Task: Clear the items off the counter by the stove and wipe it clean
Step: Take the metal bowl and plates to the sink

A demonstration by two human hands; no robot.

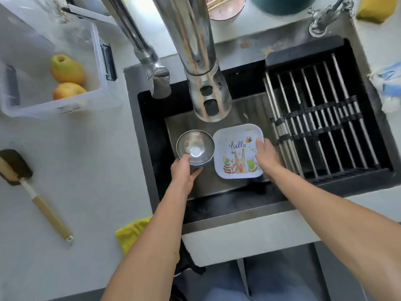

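Observation:
I look down into a dark steel sink point(217, 216). My left hand point(184, 172) grips the near rim of a small steel bowl point(195, 146) low inside the basin. My right hand point(265, 156) holds the right edge of a square white plate point(235, 151) printed with "hello" and a rabbit, right beside the bowl. A yellow cloth point(132, 234) lies on the grey counter point(86, 170) by the sink's front left corner, partly hidden by my left forearm.
A large chrome faucet point(204, 83) hangs over the basin. A black drying rack point(325, 127) fills the sink's right side. On the left counter lie a wooden-handled brush point(32, 192) and a clear tub point(95, 61) with two mangoes point(67, 69).

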